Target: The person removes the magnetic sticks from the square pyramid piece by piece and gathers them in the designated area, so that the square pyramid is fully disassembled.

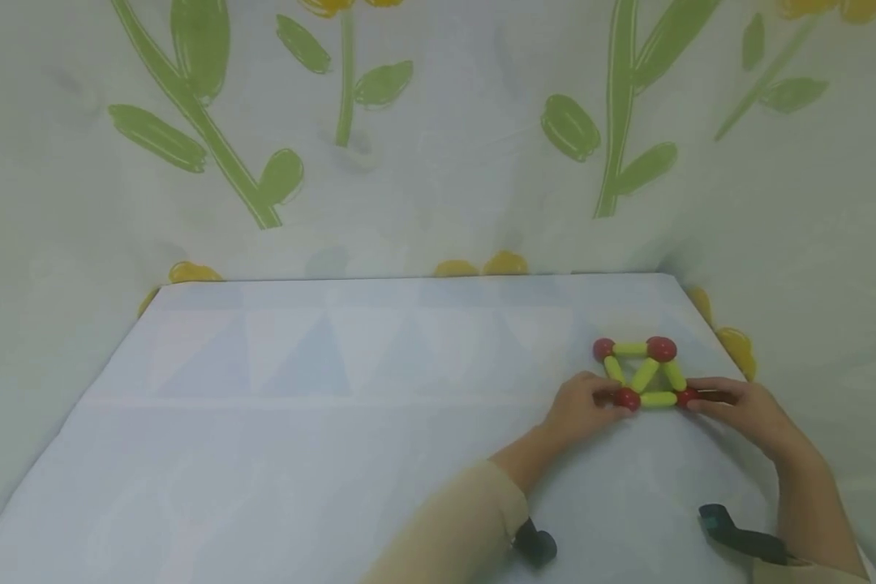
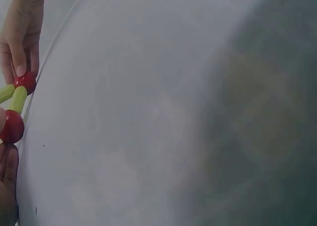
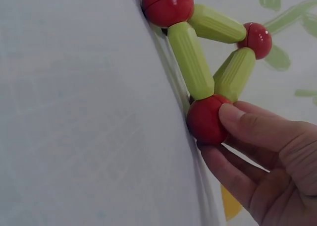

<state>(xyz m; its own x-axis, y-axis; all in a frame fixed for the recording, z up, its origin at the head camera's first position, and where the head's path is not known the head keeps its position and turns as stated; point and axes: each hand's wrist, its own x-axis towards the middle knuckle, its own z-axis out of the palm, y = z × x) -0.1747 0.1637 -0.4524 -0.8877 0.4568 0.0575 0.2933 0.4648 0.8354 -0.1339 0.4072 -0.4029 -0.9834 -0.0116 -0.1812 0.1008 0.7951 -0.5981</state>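
A flat frame of yellow-green rods (image 1: 631,349) joined by red balls (image 1: 603,349) is at the right side of the table. My left hand (image 1: 586,407) pinches its near-left red ball (image 1: 627,399) between thumb and fingers. At the near-right red ball (image 3: 210,120), the thumb and fingers of my right hand (image 1: 750,412) grip from the right. One rod (image 1: 659,399) runs between these two held balls, and another slants up to the far-right ball (image 1: 661,349). In the left wrist view, only part of my left hand (image 2: 7,184) shows at the edge.
The white table (image 1: 277,487) has pale blue triangles along its far side. Behind and beside it hangs a pale sheet (image 1: 445,146) with green stems and yellow flowers. Dark wrist-worn devices (image 1: 534,545) extend from both sleeves over the near part of the table.
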